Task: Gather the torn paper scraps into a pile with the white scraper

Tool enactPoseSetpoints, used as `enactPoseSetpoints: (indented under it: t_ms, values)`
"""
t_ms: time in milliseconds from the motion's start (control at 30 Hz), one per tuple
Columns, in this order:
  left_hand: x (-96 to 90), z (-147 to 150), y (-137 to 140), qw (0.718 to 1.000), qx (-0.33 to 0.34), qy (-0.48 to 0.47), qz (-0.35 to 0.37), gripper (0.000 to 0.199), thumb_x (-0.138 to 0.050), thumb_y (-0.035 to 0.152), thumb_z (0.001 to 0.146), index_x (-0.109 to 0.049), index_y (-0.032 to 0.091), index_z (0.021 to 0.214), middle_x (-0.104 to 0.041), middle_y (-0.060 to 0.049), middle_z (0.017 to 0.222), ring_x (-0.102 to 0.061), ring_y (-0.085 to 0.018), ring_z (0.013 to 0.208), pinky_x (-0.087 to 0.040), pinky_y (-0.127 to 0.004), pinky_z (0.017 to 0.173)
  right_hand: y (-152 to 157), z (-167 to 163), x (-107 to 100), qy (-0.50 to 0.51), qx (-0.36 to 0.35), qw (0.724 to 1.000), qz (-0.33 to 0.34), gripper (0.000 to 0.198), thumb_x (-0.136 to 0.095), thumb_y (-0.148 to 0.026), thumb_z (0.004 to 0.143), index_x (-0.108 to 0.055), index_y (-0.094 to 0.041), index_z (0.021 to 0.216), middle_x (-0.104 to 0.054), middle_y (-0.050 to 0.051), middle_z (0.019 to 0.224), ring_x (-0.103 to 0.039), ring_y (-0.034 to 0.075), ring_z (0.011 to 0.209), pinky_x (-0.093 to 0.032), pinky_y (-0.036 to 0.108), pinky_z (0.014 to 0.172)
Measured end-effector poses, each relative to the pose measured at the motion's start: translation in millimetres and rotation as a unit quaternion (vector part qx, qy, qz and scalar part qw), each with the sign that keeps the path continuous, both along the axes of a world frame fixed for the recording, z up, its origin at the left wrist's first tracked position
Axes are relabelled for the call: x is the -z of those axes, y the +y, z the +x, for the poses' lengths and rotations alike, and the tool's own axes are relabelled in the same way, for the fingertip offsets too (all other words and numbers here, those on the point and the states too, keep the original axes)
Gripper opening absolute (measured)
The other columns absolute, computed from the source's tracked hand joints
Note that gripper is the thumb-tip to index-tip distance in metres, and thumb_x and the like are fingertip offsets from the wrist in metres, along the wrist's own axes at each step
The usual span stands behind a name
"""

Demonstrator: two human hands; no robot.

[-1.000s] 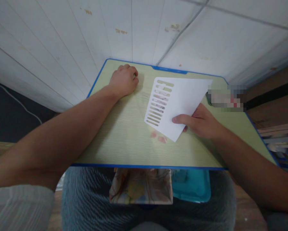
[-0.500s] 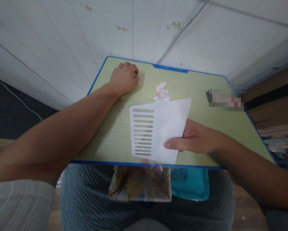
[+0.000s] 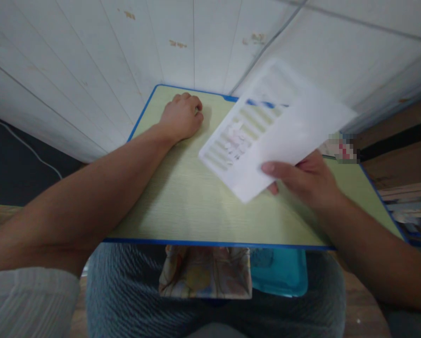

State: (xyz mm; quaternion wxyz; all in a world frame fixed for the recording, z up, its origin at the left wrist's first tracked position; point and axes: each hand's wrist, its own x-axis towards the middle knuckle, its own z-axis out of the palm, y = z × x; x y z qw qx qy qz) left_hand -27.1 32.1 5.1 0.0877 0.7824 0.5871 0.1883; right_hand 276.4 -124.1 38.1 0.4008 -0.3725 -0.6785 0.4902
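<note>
My right hand (image 3: 302, 178) grips a white slotted plastic sheet (image 3: 284, 141), thumb on top and fingers beneath. The sheet is tilted above the table (image 3: 182, 197), its row of slots toward the far left, and it is blurred by motion. Through the slots show small torn paper scraps (image 3: 235, 134) lying on the table top. My left hand (image 3: 182, 115) rests on the far left of the table in a loose fist, a small gap between thumb and forefinger. I see nothing held in it.
A pixelated object (image 3: 344, 149) lies at the table's right edge. Below the front edge, over my lap, are a patterned open box (image 3: 203, 284) and a turquoise tray (image 3: 287, 281). White panelled wall (image 3: 175, 28) stands behind the table, with a grey cable (image 3: 263, 49) along it.
My right hand has lifted the slotted sheet from the table's front edge, away from me and to the right, turning it clockwise. Scraps at the front edge are gone from view. My left hand stayed put.
</note>
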Motion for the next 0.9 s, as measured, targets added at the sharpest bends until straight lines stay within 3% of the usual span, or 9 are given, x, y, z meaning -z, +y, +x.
enactPoseSetpoints:
  t_ms: [100, 200, 333, 467, 667, 900]
  values:
    - [1.8, 0.5, 0.7, 0.999, -0.036, -0.015, 0.008, 0.054, -0.058, 0.060, 0.107, -0.078, 0.025, 0.143, -0.073, -0.009, 0.154, -0.052, -0.038, 0.146, -0.040, -0.058, 0.129, 17.0, 7.4, 3.0, 0.035, 0.177, 0.978, 0.107, 0.043, -0.104, -0.058, 0.091, -0.075, -0.027, 0.085, -0.075, 0.002, 0.072, -0.069, 0.022, 0.054, -0.063, 0.040, 0.049]
    - [4.8, 0.8, 3.2, 0.999, -0.039, -0.009, 0.021, 0.043, -0.059, 0.048, 0.111, -0.078, 0.025, 0.142, -0.075, -0.006, 0.150, -0.052, -0.034, 0.145, -0.041, -0.054, 0.129, 28.5, 12.0, 5.5, 0.039, 0.233, 0.960, 0.149, 0.042, -0.107, -0.055, 0.088, -0.075, -0.027, 0.086, -0.078, 0.004, 0.075, -0.072, 0.025, 0.057, -0.065, 0.042, 0.052]
    - [7.7, 0.1, 6.1, 0.999, -0.033, 0.015, 0.040, 0.036, -0.058, 0.032, 0.112, -0.079, 0.023, 0.139, -0.076, -0.009, 0.153, -0.057, -0.034, 0.144, -0.049, -0.053, 0.126, 30.7, 10.8, 10.4, -0.048, 0.210, 0.969, 0.123, 0.043, -0.104, -0.052, 0.089, -0.070, -0.028, 0.078, -0.075, 0.003, 0.067, -0.068, 0.022, 0.051, -0.060, 0.040, 0.047]
    - [7.6, 0.7, 5.3, 0.998, -0.044, 0.024, 0.041, 0.037, -0.055, 0.026, 0.111, -0.080, 0.023, 0.137, -0.074, -0.010, 0.155, -0.061, -0.034, 0.145, -0.051, -0.055, 0.128, 28.4, 8.0, 18.7, -0.105, 0.165, 0.975, 0.102, 0.042, -0.097, -0.052, 0.096, -0.071, -0.029, 0.073, -0.076, 0.006, 0.067, -0.070, 0.023, 0.053, -0.063, 0.042, 0.052]
    - [3.8, 4.6, 1.9, 0.998, -0.046, 0.029, 0.033, 0.038, -0.056, 0.024, 0.112, -0.080, 0.020, 0.141, -0.074, -0.013, 0.156, -0.061, -0.034, 0.146, -0.050, -0.054, 0.130, 31.2, 11.5, 22.6, -0.127, 0.141, 0.977, 0.095, 0.038, -0.091, -0.049, 0.102, -0.072, -0.030, 0.074, -0.079, 0.009, 0.072, -0.073, 0.027, 0.061, -0.068, 0.048, 0.061]
    - [5.4, 3.2, 3.3, 0.997, -0.045, 0.040, 0.043, 0.037, -0.055, 0.024, 0.113, -0.080, 0.020, 0.140, -0.074, -0.015, 0.155, -0.062, -0.035, 0.146, -0.053, -0.057, 0.127, 27.3, 10.0, 18.6, -0.142, 0.100, 0.982, 0.072, 0.032, -0.090, -0.046, 0.102, -0.075, -0.028, 0.079, -0.078, 0.006, 0.069, -0.072, 0.024, 0.062, -0.067, 0.042, 0.060]
